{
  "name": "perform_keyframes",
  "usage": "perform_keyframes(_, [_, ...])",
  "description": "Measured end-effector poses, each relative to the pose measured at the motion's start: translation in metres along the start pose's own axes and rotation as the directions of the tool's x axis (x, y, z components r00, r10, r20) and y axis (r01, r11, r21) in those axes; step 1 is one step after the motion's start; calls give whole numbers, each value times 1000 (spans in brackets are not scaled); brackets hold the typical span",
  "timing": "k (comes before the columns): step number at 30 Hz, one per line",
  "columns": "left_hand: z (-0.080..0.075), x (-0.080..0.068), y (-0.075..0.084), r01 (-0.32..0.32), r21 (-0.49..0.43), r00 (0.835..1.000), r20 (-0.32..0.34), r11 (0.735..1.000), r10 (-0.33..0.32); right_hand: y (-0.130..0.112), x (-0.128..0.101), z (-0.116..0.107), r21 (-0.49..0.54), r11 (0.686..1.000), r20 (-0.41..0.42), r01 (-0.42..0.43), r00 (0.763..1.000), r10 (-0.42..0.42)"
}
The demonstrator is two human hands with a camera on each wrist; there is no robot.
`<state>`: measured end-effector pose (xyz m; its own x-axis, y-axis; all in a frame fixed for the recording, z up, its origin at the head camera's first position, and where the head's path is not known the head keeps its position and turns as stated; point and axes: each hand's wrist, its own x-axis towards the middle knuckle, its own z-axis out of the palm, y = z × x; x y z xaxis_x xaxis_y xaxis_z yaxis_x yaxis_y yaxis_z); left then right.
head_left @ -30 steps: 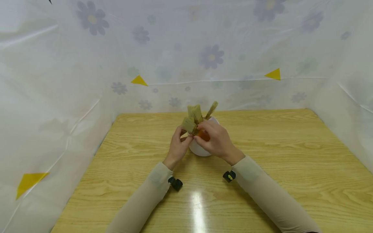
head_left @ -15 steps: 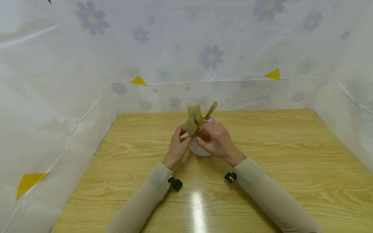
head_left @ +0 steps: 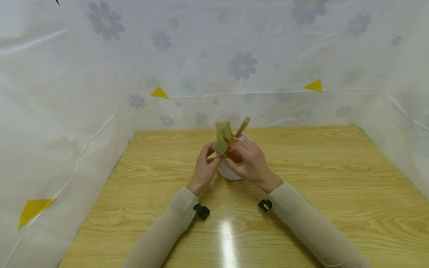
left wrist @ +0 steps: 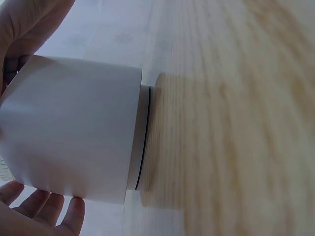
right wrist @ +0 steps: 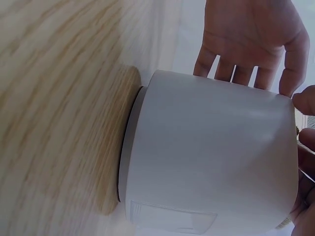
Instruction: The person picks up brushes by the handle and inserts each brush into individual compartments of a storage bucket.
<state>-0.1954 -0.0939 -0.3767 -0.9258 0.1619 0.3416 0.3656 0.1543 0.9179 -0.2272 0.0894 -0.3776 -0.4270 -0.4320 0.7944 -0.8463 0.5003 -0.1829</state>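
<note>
Paintbrushes (head_left: 223,138) stood bristles-up in a white cup (head_left: 229,172) near the middle of the desk (head_left: 335,193). Over the cup, the left hand (head_left: 205,168) pinched one brush head; the right hand (head_left: 249,162) curled round an orange handle (head_left: 235,157).

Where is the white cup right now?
In the head view the white cup stands mid-table, between the left hand and right hand, with brushes sticking out.

Bright, even light; glare streak on the table (head_left: 228,238); wrist views soft, perhaps motion-blurred; edges bowed.
</note>
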Motion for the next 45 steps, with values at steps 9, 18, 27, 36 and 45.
perform_keyframes(9, [-1,0,0,6,5,1000,13,1000,-6,-1,-1,0,-6,1000,-21,4,1000,-4])
perform_keyframes(18, [-1,0,1,13,3,1000,19,1000,-13,0,-2,-1,-19,1000,-16,6,1000,-6])
perform_keyframes(27, [-1,1,1,12,-2,1000,18,1000,-12,-1,-1,-3,-13,1000,-21,2,1000,-2])
perform_keyframes(36, [-1,1,0,12,-11,1000,15,1000,-12,-1,-2,-5,-24,999,-31,23,999,-23])
perform_keyframes(45, [0,2,1,8,-6,1000,15,1000,-8,1,-6,-12,-34,999,-32,32,999,-34])
